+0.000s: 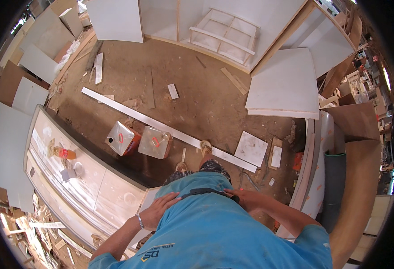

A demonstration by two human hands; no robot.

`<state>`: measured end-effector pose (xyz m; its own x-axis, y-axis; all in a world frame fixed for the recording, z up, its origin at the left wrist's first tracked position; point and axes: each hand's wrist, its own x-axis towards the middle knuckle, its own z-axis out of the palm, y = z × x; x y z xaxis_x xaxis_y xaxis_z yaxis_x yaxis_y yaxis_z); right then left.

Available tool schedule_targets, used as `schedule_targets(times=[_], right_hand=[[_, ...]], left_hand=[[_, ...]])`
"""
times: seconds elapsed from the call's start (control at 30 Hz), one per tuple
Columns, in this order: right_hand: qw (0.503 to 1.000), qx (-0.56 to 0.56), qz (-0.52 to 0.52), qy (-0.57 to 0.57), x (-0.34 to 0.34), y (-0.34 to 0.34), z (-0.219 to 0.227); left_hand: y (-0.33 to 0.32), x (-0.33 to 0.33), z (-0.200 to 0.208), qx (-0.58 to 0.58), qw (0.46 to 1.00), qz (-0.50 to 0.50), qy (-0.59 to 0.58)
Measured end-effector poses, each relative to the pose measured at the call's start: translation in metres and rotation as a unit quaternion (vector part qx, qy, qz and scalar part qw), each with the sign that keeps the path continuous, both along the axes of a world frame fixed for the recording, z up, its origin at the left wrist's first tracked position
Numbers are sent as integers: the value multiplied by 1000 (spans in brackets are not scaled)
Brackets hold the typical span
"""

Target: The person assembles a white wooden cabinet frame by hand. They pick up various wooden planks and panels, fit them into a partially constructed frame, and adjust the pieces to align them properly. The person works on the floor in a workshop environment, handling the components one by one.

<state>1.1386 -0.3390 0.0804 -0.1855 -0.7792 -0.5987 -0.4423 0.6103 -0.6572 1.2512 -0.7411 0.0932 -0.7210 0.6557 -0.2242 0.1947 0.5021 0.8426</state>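
My left hand [160, 209] lies on the left side of the blue T-shirt [206, 228], its fingers stretched out and nothing in them; a beaded bracelet is on that wrist. Across my waist runs a black strap [201, 191], partly covered by folds of the shirt. My right hand [246, 199] is at the strap's right end with the fingers bent round it; some fingertips are hidden. Below, my feet are beside a long white strip [161, 123] lying slantwise on the floor.
Two square metal cans [155, 142] [121, 138] stand by my feet. At left, a long workbench [96, 188] carries an orange bottle [67, 154]. White cabinet frames [161, 22] stand ahead, with a white panel [284, 80] at right. Offcuts [173, 91] litter the dirt floor. Rolled sheets [333, 193] stand at right.
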Motion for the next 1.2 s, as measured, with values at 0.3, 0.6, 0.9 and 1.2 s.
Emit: schedule_targets(times=[0.3,0.6,0.9,1.2], right_hand=[[999,-5,-32,11,0,-5,16],[997,39,-49,-47,-5,-11,27],[1000,10,-23,-15,1,-2,-3],[999,-35,-19,12,7,6,-29]], left_hand=[[2,-2,2,-2,1000,-4,-4],[3,-5,4,5,1000,-3,-8],[0,-6,-1,-11,1000,-7,-16],[-2,-9,1,-10,1000,-11,-25]])
